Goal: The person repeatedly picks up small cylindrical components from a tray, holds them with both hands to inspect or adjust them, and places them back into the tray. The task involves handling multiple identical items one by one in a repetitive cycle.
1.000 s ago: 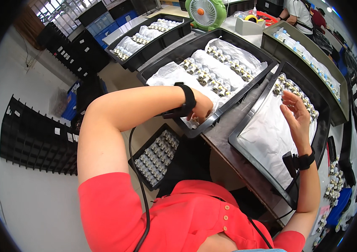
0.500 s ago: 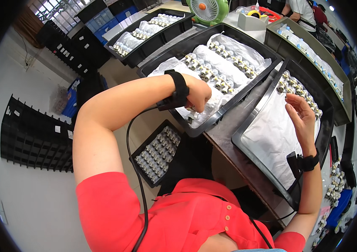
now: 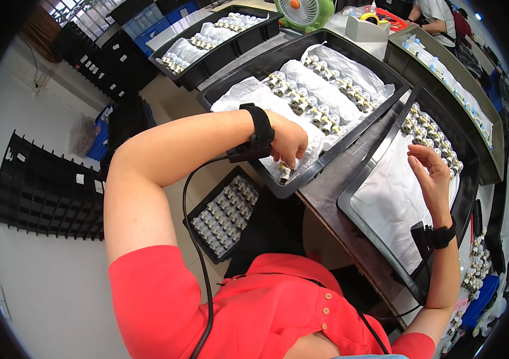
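My left hand (image 3: pixel 289 140) reaches into the near corner of a black tray (image 3: pixel 305 179). Its fingers are pinched at the top of a small part with a pale upper end and a brass-coloured body (image 3: pixel 284 173), half hidden under the fingertips. Rows of similar clear-domed parts (image 3: pixel 297 102) stand in this tray between folds of white sheet (image 3: pixel 311 84). My right hand (image 3: pixel 431 170) hovers over a second black tray (image 3: pixel 359 206), thumb and fingers apart, with nothing visible between them. More domed parts (image 3: pixel 431 131) line that tray's far side, beside a white sheet (image 3: pixel 386 197).
A third black tray (image 3: pixel 230 45) stands at the back left, a green-grey one (image 3: pixel 446 90) at the right. Behind are a green fan (image 3: pixel 305 15) and a tape dispenser (image 3: pixel 367 29). A lower tray of parts (image 3: pixel 224 218) sits below the table edge. Another person (image 3: pixel 434 21) stands far right.
My left hand has shifted slightly right, and the small part beneath its fingertips now shows more clearly. The trays sit slightly differently in view. My right hand keeps nearly the same pose.
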A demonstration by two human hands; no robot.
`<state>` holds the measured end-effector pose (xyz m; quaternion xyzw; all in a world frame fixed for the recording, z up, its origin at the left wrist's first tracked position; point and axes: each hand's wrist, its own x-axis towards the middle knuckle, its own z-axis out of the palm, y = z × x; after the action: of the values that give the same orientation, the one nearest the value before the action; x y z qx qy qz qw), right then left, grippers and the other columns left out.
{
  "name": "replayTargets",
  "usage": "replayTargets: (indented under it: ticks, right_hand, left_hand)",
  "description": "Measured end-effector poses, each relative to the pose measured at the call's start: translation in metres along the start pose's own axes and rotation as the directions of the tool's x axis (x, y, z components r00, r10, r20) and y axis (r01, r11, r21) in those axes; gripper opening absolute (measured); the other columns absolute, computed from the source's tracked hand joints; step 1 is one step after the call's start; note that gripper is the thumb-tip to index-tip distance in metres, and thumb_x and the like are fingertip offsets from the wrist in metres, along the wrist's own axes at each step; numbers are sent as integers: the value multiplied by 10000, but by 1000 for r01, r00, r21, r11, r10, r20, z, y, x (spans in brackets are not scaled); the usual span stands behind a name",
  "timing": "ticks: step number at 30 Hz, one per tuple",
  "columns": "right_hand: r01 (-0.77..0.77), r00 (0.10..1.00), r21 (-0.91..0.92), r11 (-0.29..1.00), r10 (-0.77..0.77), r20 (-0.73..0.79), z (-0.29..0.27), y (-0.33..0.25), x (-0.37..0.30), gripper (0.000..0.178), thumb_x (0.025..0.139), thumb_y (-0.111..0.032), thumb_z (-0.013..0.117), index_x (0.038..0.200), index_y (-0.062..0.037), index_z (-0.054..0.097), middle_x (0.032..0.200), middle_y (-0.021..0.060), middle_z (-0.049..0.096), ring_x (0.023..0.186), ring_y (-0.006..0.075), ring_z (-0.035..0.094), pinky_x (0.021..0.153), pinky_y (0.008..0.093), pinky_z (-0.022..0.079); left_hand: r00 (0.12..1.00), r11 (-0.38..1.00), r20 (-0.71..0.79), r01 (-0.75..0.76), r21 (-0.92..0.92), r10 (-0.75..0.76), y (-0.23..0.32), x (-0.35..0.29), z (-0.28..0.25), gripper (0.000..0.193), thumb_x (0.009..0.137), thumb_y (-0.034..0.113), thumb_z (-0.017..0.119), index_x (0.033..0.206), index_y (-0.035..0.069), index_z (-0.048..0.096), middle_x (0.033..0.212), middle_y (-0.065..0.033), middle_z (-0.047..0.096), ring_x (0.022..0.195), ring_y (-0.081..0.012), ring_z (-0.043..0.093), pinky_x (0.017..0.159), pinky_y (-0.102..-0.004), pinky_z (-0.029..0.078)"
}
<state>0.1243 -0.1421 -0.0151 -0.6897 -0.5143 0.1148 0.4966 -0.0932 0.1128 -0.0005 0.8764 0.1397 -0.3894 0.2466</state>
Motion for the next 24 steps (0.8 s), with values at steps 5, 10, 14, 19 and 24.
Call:
replayTargets:
  ticks: [5, 10, 14, 19, 24]
  right_hand:
    - [-12, 1000, -23, 1000, 13, 21, -4, 1, -2, 208, 843, -80, 625, 1030, 9, 629, 949, 66, 656, 858, 119, 614, 792, 249, 473]
    - [4, 999, -79, 997, 0, 52, -5, 1, 2, 188, 849, -92, 621, 1007, 8, 634, 953, 74, 649, 868, 132, 618, 788, 261, 487]
    - [-8, 1000, -86, 996, 9, 12, -2, 18, 4, 199, 824, -113, 644, 995, -13, 649, 882, 83, 677, 828, 147, 639, 753, 276, 500]
    - [-98, 993, -270, 958, 75, -94, -13, 38, 2, 236, 785, -148, 665, 985, -23, 654, 920, 117, 670, 851, 210, 630, 771, 315, 494]
    - [-159, 986, -658, 736, 85, -144, -35, 72, -4, 433, 738, -71, 633, 1164, -55, 555, 1123, 145, 572, 1063, 320, 538, 888, 392, 448]
  left_hand:
    - [997, 998, 55, -54, -37, 56, -3, 9, -1, 434, 817, 234, 661, 1193, 42, 560, 878, -118, 672, 767, -174, 660, 664, -301, 515]
    - [965, 891, -215, -39, 453, 152, 14, -10, -22, 396, 805, 244, 629, 1139, 34, 593, 959, -180, 659, 908, -327, 622, 808, -374, 482]
    - [695, 897, -649, -439, -42, 310, 68, -17, -43, 318, 859, 150, 595, 1133, -9, 571, 968, -118, 656, 891, -186, 632, 793, -302, 495]
    - [495, 185, -690, -860, -475, 528, 132, 7, -29, 261, 902, 157, 578, 1116, 7, 577, 975, -78, 654, 915, -139, 633, 809, -253, 501]
    - [610, 157, -675, -779, -607, 415, 133, 38, -14, 246, 892, 204, 597, 1082, 49, 599, 963, -62, 660, 895, -136, 639, 784, -242, 493]
